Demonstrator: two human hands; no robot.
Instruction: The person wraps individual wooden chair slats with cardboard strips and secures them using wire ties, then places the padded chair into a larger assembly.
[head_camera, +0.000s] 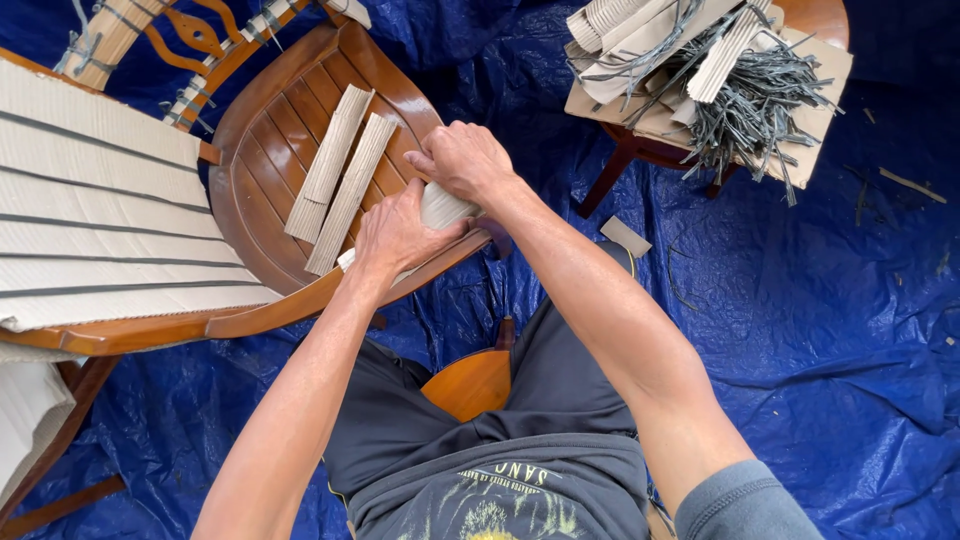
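While gripping a rolled corrugated strip (440, 207) at frame centre, left hand (398, 235) and right hand (462, 160) both closed, risking slippage off the chair seat's edge (300, 296).

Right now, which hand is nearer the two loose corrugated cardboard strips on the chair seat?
Left. The left hand sits just beside the two loose strips on the chair seat, pressing a rolled cardboard piece. The right hand grips that roll farther from them.
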